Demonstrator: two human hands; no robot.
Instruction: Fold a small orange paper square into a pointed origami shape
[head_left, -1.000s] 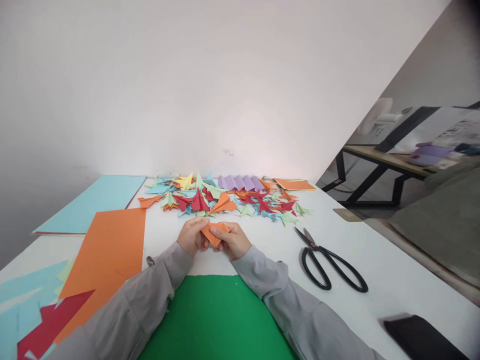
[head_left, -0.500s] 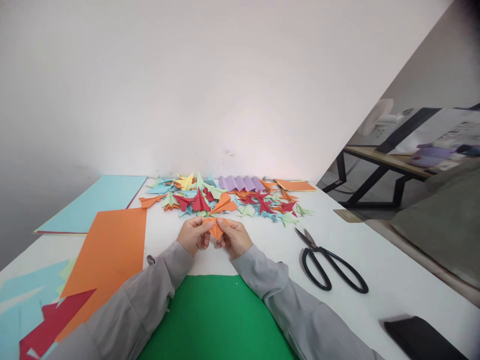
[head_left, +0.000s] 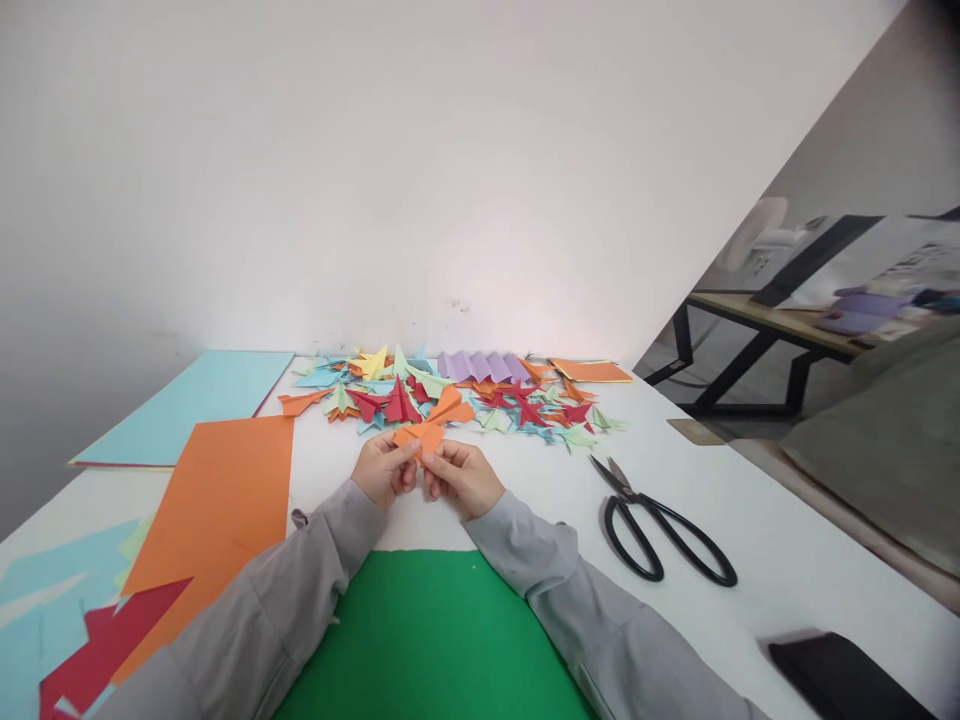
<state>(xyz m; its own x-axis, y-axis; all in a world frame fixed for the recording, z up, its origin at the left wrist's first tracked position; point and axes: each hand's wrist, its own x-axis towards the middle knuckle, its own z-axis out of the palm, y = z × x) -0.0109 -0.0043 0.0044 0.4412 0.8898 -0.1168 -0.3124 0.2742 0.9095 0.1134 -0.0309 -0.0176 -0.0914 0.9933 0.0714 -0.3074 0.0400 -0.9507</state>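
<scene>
Between my hands is a small folded piece of orange paper [head_left: 422, 437], its creased panels spread toward the top. My left hand [head_left: 384, 468] pinches its left edge between thumb and fingers. My right hand [head_left: 463, 474] grips the lower right part, thumb on top. Just beyond the fingertips lies an orange paper plane [head_left: 451, 406], at the front of a heap of small folded paper planes in several colours. A red paper plane [head_left: 403, 402] rests beside it. Below my wrists, a green sheet [head_left: 442, 635] covers the near part of the table.
Black-handled scissors [head_left: 637, 510] lie with blades parted on the right. A black object [head_left: 840, 672] sits at the near right edge. Large orange [head_left: 217, 490] and light blue [head_left: 195, 405] sheets lie left, with red scraps [head_left: 112, 640] nearer. Pleated purple paper [head_left: 482, 367] stands by the wall.
The orange paper has turned and shifted slightly left and up; its wide part now shows above my fingers. My right hand has moved a little left, its thumb lower on the paper.
</scene>
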